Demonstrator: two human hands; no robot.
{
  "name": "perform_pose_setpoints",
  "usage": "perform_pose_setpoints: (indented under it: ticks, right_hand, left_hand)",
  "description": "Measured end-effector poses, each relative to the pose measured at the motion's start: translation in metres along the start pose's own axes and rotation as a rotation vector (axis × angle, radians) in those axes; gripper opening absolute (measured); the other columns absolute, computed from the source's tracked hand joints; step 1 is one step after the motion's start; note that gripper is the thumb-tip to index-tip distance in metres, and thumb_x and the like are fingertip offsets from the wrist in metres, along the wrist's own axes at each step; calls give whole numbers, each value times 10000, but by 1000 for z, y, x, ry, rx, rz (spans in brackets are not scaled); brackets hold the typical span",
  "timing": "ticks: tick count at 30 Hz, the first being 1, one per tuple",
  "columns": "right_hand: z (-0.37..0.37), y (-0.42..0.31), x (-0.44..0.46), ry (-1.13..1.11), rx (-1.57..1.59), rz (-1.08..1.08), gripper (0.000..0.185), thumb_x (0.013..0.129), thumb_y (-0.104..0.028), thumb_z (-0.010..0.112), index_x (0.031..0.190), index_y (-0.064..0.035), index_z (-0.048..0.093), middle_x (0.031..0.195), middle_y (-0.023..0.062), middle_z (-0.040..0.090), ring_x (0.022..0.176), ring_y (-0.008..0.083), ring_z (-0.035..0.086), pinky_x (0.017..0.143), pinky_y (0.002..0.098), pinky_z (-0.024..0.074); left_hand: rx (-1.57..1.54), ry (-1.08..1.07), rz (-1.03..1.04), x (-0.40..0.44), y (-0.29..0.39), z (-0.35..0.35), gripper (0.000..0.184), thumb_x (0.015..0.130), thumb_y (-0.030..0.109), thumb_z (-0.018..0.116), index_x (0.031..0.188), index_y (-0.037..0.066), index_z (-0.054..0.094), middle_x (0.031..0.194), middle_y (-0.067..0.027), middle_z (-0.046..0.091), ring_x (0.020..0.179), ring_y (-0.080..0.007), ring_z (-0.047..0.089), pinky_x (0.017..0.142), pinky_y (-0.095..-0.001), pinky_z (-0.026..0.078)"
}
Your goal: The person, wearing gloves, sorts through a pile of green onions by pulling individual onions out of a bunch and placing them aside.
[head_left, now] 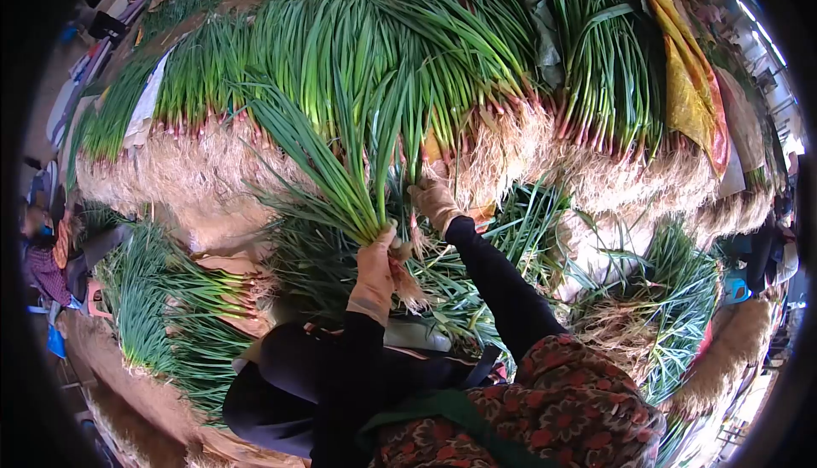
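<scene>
Gathering seems to be in hand: the left hand [374, 271] grips a splayed bunch of long green leafy stalks [347, 198]; the right hand [437, 202] curls at the dense bank of pink-based green stalks [315, 77], its grip unclear; adding more likely calls for drawing clear of the shaggy pale root fringe [200, 170], across the room above low loose green leaves [315, 255]

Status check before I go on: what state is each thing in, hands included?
Left hand: closed around the green bunch.
Green bunch: held near its root end, leaves fanned out.
Right hand: at the row's root side; grip unclear.
Stacked row: roots toward the person.
Yellow sheet: draped, creased.
Loose leaves: scattered, tangled.
</scene>
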State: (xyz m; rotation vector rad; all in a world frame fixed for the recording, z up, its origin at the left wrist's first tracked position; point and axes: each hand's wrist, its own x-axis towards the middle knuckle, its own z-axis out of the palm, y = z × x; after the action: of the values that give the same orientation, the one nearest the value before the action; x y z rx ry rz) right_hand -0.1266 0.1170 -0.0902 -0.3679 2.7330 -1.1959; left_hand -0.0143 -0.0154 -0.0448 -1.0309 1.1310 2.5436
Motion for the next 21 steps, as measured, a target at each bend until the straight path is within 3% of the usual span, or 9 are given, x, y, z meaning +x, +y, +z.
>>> perform_pose_setpoints:
  ticks: [2, 3, 6, 10, 11, 13, 15, 18, 21]
  right_hand:
    - [-11, -25, -10, 45, 16, -55, 276, 855, -282, 568, 966, -35, 617, 796, 164, 639, 703, 273, 613, 639, 378, 477]
    - [-13, -34, -18, 56, 70, -79, 285, 853, -288, 570, 965, -30, 612, 787, 175, 632, 703, 287, 612, 637, 382, 472]
    - [-3, -38, -41, -95, 99, -63, 276, 839, -278, 587, 940, -22, 606, 791, 184, 624, 691, 298, 604, 633, 381, 468]
    - [13, -34, -38, -175, 478, 194, 213, 829, -228, 580, 901, -30, 615, 738, 104, 621, 663, 203, 590, 624, 328, 477]
    - [24, -30, -37, -44, 554, 131, 179, 834, -211, 564, 846, -41, 617, 681, 47, 586, 582, 135, 543, 529, 293, 446]
    - [23, -4, -27, -107, 597, 141, 190, 828, -238, 585, 819, -49, 594, 630, 47, 545, 573, 138, 535, 512, 300, 439]
    - [-3, -15, -33, -270, 1171, 549, 227, 858, -310, 572, 790, -94, 559, 569, -16, 470, 508, 108, 476, 416, 242, 375]
    - [-33, -61, -55, -277, 1343, 471, 289, 889, -391, 524, 846, -109, 568, 601, -35, 458, 479, 90, 429, 399, 222, 316]
    - [-1, -43, -41, -226, 1315, 383, 234, 900, -327, 516, 786, -122, 511, 609, -34, 457, 480, 98, 425, 442, 250, 355]
  left_hand:
    - [54, 32, 137, 5, -7, 5, 148, 820, 158, 639, 927, 58, 617, 620, 17, 538, 464, -95, 500, 392, -210, 381]
    - [168, 21, 82, 14, -13, -5, 181, 810, 199, 652, 899, 47, 609, 620, 13, 556, 440, -87, 488, 370, -211, 369]
    - [422, 145, 13, -2, 1, 8, 105, 836, 85, 593, 915, 17, 593, 706, -34, 574, 519, -126, 541, 476, -246, 470]
    - [206, 61, 163, 12, -15, 1, 120, 856, 170, 583, 884, 53, 574, 702, -23, 552, 478, -113, 481, 435, -243, 406]
    - [123, 21, 103, 12, -16, -2, 115, 862, 173, 571, 883, 60, 567, 698, -16, 540, 494, -115, 484, 456, -252, 417]
    - [-45, -59, -22, -7, -5, 6, 105, 875, 179, 547, 880, 75, 551, 689, -1, 516, 528, -119, 491, 500, -272, 438]
    - [-57, -130, -65, -12, 3, 9, 103, 894, 185, 508, 884, 85, 531, 681, 6, 492, 551, -124, 487, 561, -292, 454]
    - [-72, -221, -127, -20, 3, 11, 107, 914, 192, 465, 884, 97, 505, 672, 16, 465, 571, -131, 480, 615, -312, 466]
    - [-129, -278, -151, -21, 3, 11, 111, 918, 200, 451, 875, 105, 488, 668, 22, 443, 563, -132, 467, 590, -311, 450]
